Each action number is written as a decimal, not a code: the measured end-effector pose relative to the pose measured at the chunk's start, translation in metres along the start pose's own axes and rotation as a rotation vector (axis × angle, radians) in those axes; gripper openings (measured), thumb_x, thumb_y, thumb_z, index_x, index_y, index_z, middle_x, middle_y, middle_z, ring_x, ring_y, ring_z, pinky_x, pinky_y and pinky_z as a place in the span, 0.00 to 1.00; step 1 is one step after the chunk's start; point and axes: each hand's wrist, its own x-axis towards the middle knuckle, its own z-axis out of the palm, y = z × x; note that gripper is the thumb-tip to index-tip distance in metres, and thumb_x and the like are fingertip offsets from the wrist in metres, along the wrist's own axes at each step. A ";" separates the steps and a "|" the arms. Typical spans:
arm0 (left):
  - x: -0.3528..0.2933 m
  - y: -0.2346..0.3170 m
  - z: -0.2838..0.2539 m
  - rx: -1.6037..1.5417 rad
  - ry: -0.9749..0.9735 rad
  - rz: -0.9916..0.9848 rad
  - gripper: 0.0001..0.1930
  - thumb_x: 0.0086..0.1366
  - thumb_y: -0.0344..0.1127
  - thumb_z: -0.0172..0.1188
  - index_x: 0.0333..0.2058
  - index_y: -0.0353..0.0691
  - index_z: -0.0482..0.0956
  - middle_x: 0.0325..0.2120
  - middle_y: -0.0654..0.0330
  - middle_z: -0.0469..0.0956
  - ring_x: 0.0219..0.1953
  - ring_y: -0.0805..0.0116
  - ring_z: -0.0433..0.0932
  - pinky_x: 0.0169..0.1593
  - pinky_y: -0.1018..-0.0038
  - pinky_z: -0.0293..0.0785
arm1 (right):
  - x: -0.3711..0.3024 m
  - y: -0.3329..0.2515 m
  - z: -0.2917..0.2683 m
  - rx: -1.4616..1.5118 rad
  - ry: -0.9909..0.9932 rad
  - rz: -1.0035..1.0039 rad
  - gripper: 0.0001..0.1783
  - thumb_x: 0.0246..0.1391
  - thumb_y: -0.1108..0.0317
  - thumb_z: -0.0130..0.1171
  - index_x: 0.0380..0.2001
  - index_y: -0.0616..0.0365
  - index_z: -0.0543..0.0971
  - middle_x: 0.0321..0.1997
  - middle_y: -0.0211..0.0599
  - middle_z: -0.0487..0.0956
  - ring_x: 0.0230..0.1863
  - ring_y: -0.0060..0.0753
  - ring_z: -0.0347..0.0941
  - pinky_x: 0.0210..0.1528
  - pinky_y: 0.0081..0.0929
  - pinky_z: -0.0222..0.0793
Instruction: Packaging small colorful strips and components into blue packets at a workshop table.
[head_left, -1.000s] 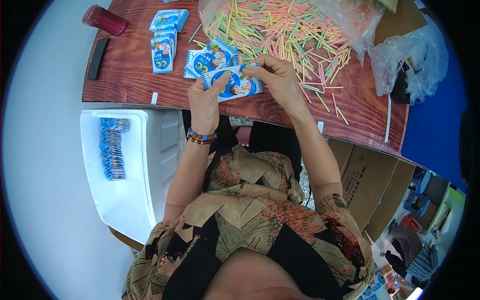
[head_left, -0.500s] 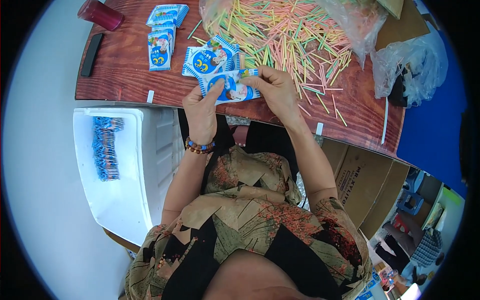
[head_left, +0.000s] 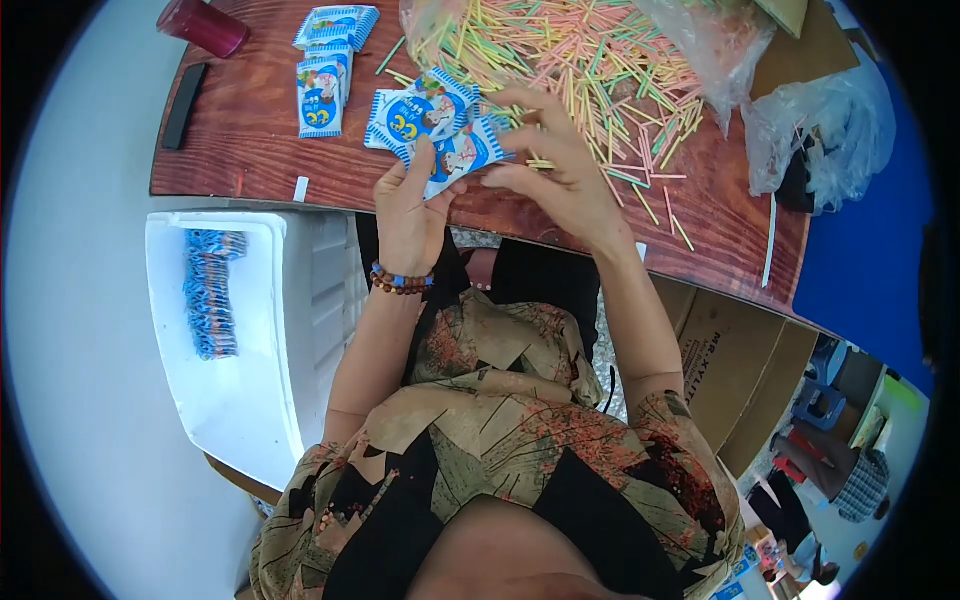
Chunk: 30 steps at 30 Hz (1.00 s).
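My left hand pinches a small blue-and-white packet between thumb and fingers, at the front edge of the table. The packet tilts up to the right and overlaps a few similar packets lying just beyond it. To its right, my right hand is lifted off it, fingers spread and curved, with nothing visible in them. Past my right hand spreads a big heap of thin pink, yellow and green sticks. Another overlapping row of blue-and-white packets lies farther left on the wood.
At left, a white foam box holds a row of packets. A dark red cup and a black bar lie on the table. Clear plastic bags are at right, a cardboard box below. People are in the background.
My right hand has let go of the packet and moved slightly right, its fingers opening. The packet in my left hand has tilted, its right end higher.
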 end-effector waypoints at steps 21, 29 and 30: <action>-0.005 -0.004 -0.014 -0.024 -0.010 0.098 0.09 0.66 0.35 0.56 0.40 0.35 0.78 0.37 0.61 0.81 0.37 0.73 0.80 0.38 0.74 0.78 | 0.005 0.057 -0.027 -1.265 0.085 0.414 0.26 0.46 0.47 0.62 0.34 0.62 0.77 0.38 0.48 0.76 0.46 0.49 0.73 0.46 0.49 0.67; -0.002 -0.009 -0.017 -0.027 -0.018 0.054 0.09 0.66 0.33 0.57 0.41 0.35 0.78 0.38 0.61 0.80 0.37 0.74 0.80 0.39 0.74 0.79 | 0.010 0.063 -0.022 -1.289 -0.005 0.369 0.16 0.46 0.61 0.56 0.34 0.64 0.76 0.40 0.50 0.74 0.46 0.51 0.70 0.47 0.49 0.64; -0.002 -0.009 -0.017 -0.021 -0.024 0.050 0.09 0.65 0.32 0.57 0.42 0.35 0.78 0.38 0.61 0.80 0.37 0.74 0.80 0.40 0.74 0.79 | 0.009 0.066 -0.022 -1.287 0.011 0.359 0.16 0.47 0.61 0.56 0.34 0.64 0.75 0.41 0.51 0.73 0.46 0.51 0.68 0.47 0.49 0.63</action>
